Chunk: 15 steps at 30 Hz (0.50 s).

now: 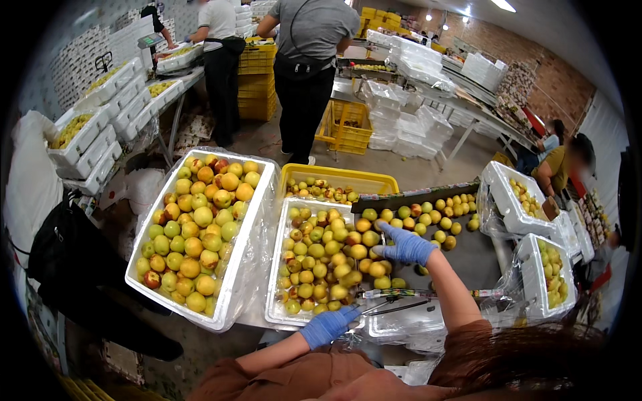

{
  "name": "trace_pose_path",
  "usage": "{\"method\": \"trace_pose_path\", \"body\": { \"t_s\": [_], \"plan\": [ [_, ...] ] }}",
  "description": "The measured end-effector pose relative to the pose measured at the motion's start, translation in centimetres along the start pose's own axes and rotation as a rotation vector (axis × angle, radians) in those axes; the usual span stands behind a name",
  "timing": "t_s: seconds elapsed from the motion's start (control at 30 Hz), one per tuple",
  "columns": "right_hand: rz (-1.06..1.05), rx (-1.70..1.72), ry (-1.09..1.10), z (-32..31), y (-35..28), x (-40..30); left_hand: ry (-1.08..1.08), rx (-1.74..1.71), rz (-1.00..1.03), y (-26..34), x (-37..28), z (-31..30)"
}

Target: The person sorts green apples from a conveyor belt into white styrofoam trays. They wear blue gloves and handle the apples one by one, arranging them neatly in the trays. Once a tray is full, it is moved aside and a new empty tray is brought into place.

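Note:
My right hand (407, 244), in a blue glove, reaches over the dark sorting surface (466, 260) with its fingers apart. Its fingertips are at the loose yellow-green, jujube-like fruit (370, 238) by the box's right side. Below it, my left hand (328, 328), also gloved in blue, is at the near right corner of a white foam box (271, 301); whether it grips the rim is hidden. That box holds many fruits, some blotched brown. Thin metal rods (383, 307) lie right of my left fingers.
A larger foam box (239, 273) full of fruit stands at left, wrapped in clear plastic. Behind the middle box is a yellow crate (346, 174) with fruit. Two filled foam boxes (524, 220) (531, 280) stand at right. Several people work nearby.

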State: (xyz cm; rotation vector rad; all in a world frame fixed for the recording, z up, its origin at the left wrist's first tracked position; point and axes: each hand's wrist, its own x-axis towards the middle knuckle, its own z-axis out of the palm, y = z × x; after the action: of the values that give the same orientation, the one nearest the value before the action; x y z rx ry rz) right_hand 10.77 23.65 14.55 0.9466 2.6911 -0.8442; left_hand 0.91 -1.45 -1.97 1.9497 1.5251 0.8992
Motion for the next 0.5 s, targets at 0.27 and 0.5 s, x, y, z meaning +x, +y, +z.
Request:
{"method": "trace_pose_path", "body": {
  "t_s": [0.27,0.5],
  "plan": [
    [0.029,0.330,0.226,-6.2,4.0,-1.3,0.134,0.347,0.342,6.4,5.4,-2.9],
    [0.254,-0.542,0.492,-6.8,13.8,-1.7,-0.051,0.428,0.503,10.5,12.0,-3.2]
  ]
}}
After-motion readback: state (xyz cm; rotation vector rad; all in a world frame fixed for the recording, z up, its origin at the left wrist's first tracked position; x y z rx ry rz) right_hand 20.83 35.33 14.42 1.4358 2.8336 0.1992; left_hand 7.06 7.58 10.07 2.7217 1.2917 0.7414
